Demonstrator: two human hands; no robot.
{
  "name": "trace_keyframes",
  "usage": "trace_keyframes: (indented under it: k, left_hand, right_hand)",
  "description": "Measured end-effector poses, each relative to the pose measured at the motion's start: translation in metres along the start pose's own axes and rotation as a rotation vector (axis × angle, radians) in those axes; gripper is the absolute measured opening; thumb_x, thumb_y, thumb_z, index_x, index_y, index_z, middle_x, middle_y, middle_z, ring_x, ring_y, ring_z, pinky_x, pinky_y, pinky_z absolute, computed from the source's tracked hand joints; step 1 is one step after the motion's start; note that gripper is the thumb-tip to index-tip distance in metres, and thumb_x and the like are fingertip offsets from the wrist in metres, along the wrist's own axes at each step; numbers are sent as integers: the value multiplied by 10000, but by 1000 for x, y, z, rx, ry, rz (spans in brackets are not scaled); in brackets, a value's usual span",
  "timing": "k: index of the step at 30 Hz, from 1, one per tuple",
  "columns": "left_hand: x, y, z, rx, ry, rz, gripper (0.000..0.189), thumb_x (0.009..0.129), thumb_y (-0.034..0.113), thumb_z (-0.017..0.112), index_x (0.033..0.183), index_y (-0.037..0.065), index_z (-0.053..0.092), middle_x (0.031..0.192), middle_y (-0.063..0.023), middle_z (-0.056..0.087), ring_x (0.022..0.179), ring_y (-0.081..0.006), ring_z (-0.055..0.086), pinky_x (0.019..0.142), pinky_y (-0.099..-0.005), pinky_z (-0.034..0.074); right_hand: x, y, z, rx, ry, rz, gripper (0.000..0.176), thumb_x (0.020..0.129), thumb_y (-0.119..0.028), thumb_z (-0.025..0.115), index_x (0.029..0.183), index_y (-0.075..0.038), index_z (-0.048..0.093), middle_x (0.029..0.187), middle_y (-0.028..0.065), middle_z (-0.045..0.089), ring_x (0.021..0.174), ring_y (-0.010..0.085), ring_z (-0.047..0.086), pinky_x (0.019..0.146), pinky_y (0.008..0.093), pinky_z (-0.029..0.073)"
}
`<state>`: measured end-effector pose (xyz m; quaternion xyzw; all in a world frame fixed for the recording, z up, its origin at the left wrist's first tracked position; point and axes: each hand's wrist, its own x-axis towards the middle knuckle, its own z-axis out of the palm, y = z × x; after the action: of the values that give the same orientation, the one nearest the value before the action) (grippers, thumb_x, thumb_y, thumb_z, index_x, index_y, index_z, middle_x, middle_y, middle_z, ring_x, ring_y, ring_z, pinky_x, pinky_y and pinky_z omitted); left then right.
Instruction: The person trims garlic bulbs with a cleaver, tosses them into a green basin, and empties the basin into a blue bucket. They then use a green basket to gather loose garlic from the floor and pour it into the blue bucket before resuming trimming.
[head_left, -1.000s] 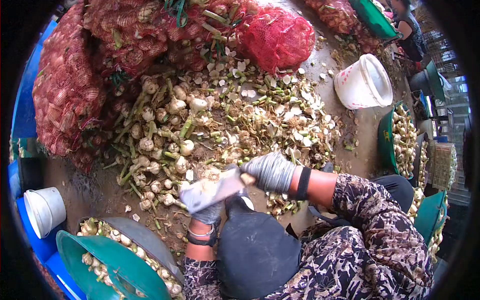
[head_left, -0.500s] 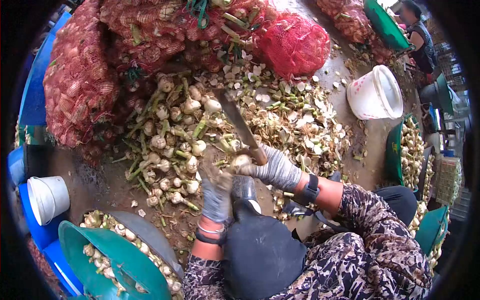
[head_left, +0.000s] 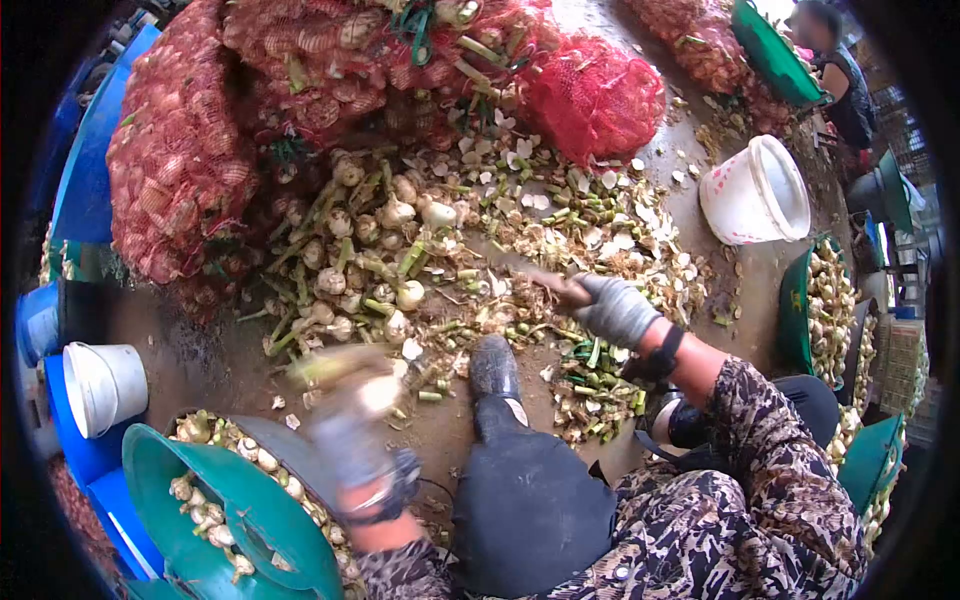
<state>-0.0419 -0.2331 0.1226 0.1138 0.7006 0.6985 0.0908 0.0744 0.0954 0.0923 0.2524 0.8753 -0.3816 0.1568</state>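
Note:
My left hand (head_left: 350,440), in a grey-white glove, is smeared by motion near the left basin. At its fingertips is a garlic bulb (head_left: 380,393) with a pale, stem-like streak, blurred along with the hand; the fingers are not sharp. My right hand (head_left: 615,312), also gloved, is closed around the brown handle of a knife (head_left: 560,288). The knife's blade points up and left, blurred over the trimmings. A heap of garlic with stems (head_left: 335,280) lies ahead, beside cut stalks and peelings (head_left: 610,220).
Red mesh sacks of garlic (head_left: 180,150) stand at the back left. A green basin (head_left: 240,510) with garlic is at lower left, near white buckets (head_left: 105,390) (head_left: 755,190). More filled tubs (head_left: 797,310) line the right. A person (head_left: 845,80) is at upper right.
My left hand has swung left and down, away from the right hand, with garlic at its fingers. My right hand with the knife has moved right and slightly up, its blade lower.

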Motion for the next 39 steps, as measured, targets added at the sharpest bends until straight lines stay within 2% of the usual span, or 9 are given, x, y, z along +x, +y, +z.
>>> trace_keyframes:
  k: [5,10,12,19,20,23,28,32,39]
  left_hand:
    - [3,124,-57,-1223,-296,392,771,817,252,685,1418,-47,305,1421,-207,388,1263,-332,434,985,-505,414]
    - [66,-48,-28,388,-92,-41,409,909,172,599,1287,34,529,1223,-138,582,1060,-192,568,861,-327,496]
    - [72,-172,-17,200,-3,-424,626,802,262,737,1339,54,491,1339,-153,513,1192,-276,531,960,-371,463]
    - [85,-195,22,1671,-341,-458,811,655,485,789,1337,154,501,1391,-126,430,1314,-319,393,1104,-486,300]
    - [83,-188,17,1672,-342,-458,811,655,485,789,1337,154,501,1391,-126,430,1314,-319,393,1104,-486,300]
    - [75,-177,-2,1458,-274,223,634,677,382,796,1193,77,592,1252,-122,518,1225,-268,460,1046,-475,382]
    - [30,-137,29,-379,-108,-575,612,761,-18,728,1299,40,443,1169,-96,552,1042,-168,558,875,-309,514]
    - [-4,-200,9,693,-476,371,560,956,220,568,1438,80,321,1334,-123,490,1135,-245,537,1030,-366,427]
    - [-27,-154,17,662,-531,154,581,954,427,523,1427,128,367,1442,-90,421,1299,-224,424,1094,-392,337]
  right_hand:
    - [-11,17,25,520,199,-72,305,889,-303,689,1025,-40,616,886,39,681,818,132,614,755,301,503]
    - [6,5,38,407,55,-20,118,894,-134,656,977,-58,619,844,-36,604,804,66,528,759,256,475]
    - [9,1,32,202,37,-61,133,862,-80,641,989,-49,618,853,15,642,808,95,572,774,280,494]
    - [6,3,41,71,-26,-77,203,805,-139,599,995,-66,597,792,203,622,755,378,636,690,427,494]
    - [6,6,46,86,-4,-67,194,793,-89,615,984,-58,632,746,112,631,669,180,584,659,350,491]
    - [1,-9,42,156,-11,-107,214,793,-124,612,1000,-72,604,795,194,629,739,366,634,681,406,501]
    - [-5,-42,32,82,-93,-214,249,829,-247,640,1048,-134,609,819,158,654,747,344,659,675,413,522]
    - [-16,-66,19,-94,-130,-405,291,826,-295,666,1075,-166,589,793,136,650,743,367,654,653,447,518]
    - [-36,-72,10,-304,-190,-495,258,814,-250,639,1041,-142,583,688,132,588,664,363,626,570,454,483]
